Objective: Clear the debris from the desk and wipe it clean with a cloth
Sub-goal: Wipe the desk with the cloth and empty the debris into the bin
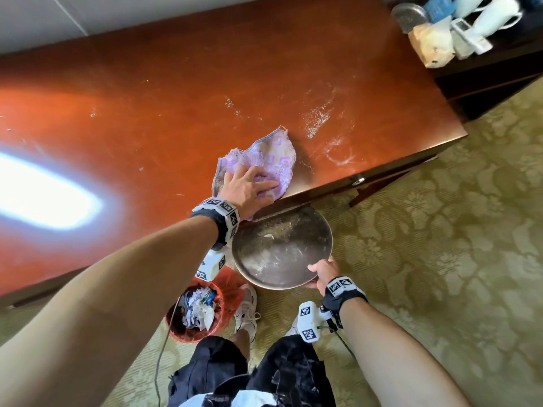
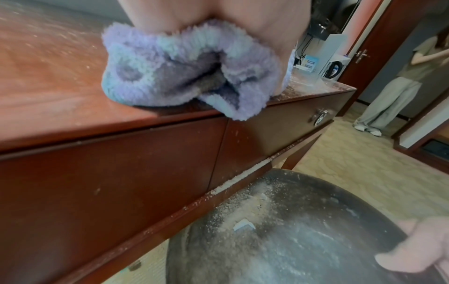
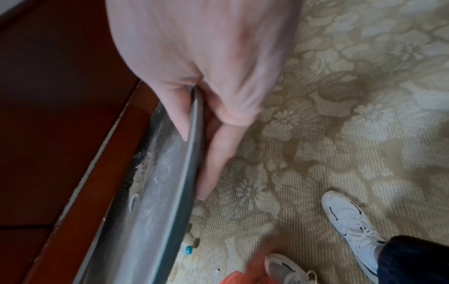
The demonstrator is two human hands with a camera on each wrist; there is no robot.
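Observation:
A purple fluffy cloth (image 1: 271, 160) lies at the front edge of the red-brown desk (image 1: 147, 113). My left hand (image 1: 249, 185) presses down on it with spread fingers; in the left wrist view the cloth (image 2: 184, 76) bunches under the palm and hangs over the edge. White powder debris (image 1: 320, 120) streaks the desk to the right of the cloth. My right hand (image 1: 321, 273) pinches the rim of a round metal plate (image 1: 282, 248), held just below the desk edge. The plate (image 2: 291, 230) carries powder and a paper scrap. Thumb above and fingers (image 3: 216, 153) below clamp the rim.
A bin with a red bag (image 1: 199, 309), full of paper scraps, stands on the carpet by my feet. Jugs, a tissue box and small items (image 1: 458, 27) crowd a dark shelf at the far right. Another person (image 2: 401, 76) stands by the door. A capped bottle (image 3: 187, 249) lies on the floor.

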